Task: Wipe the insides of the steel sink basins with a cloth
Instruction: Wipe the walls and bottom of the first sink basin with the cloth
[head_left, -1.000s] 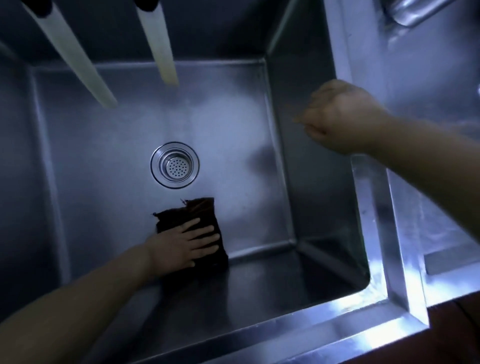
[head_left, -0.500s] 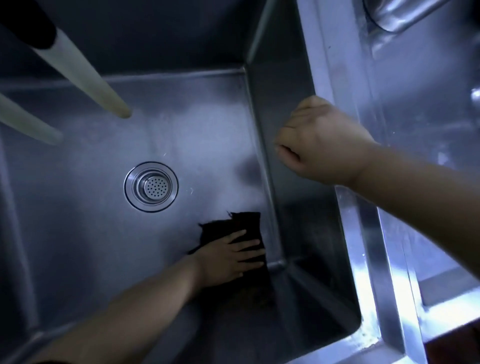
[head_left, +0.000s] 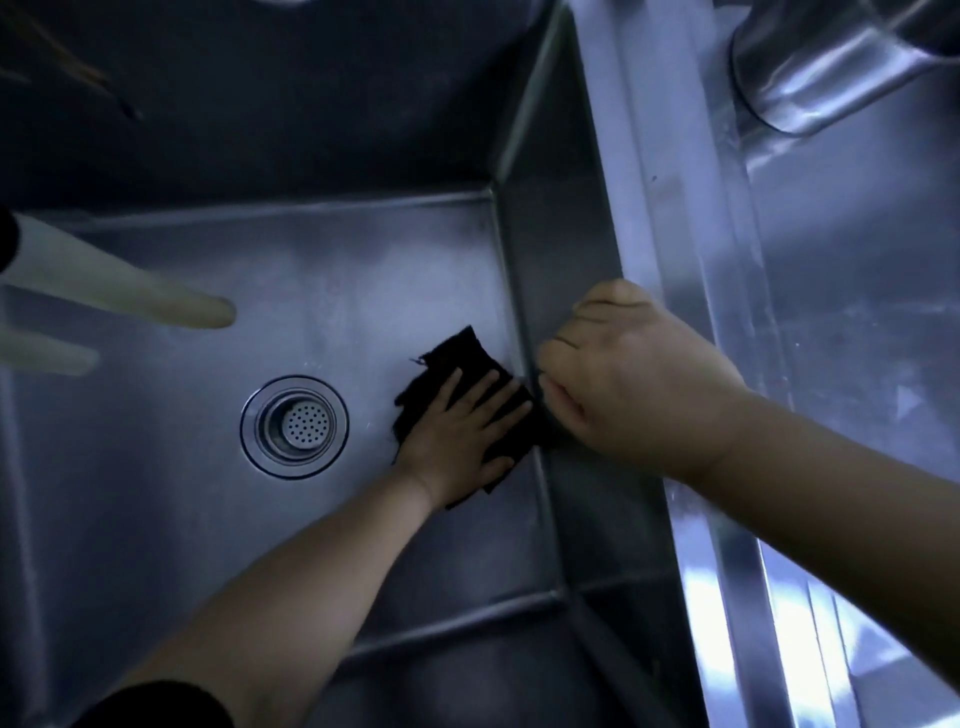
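Note:
A dark cloth lies flat on the floor of the steel sink basin, close to the basin's right wall. My left hand presses on it with straight, spread fingers, the arm reaching in from the lower left. My right hand is curled into a loose fist and rests on the divider between the two basins, holding nothing that I can see. The round drain strainer sits in the basin floor just left of the cloth.
Two pale rods reach into the basin from the left edge. A steel faucet base stands at the upper right, above the second basin. The basin's near wall runs across the bottom.
My left hand has slid the cloth along the floor to the right wall, past the drain. My right fist has moved down along the divider, nearer the left hand. The view has shifted.

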